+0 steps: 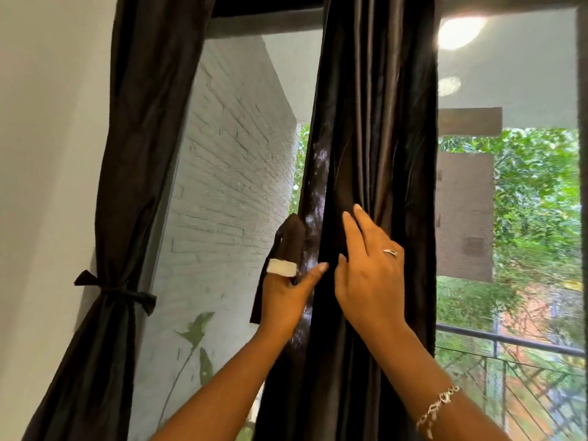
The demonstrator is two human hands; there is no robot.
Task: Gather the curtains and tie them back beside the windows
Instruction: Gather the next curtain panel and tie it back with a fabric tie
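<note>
1. Dark brown satin curtain (375, 122) hangs in bunched vertical folds down the middle of the window, and we have both hands on it at about mid-height.
2. Our right hand (372, 275) lies flat against the folds with its fingers straight and slightly spread, gripping nothing. It wears a silver ring (390, 252), and a silver chain bracelet (436, 405) sits on the wrist.
3. Our left hand (286, 300) sits at the curtain's left edge and holds a dark fabric tie strip (291, 237) with a white patch (281, 268). The strip covers the fingers, and the thumb reaches across to touch the curtain.
4. A second dark curtain (136, 122) hangs at the left, cinched by a dark knotted fabric band (117, 291) beside the white wall (47, 154).
5. Through the glass we see a white brick wall (235, 138) and a metal railing (509, 342).
</note>
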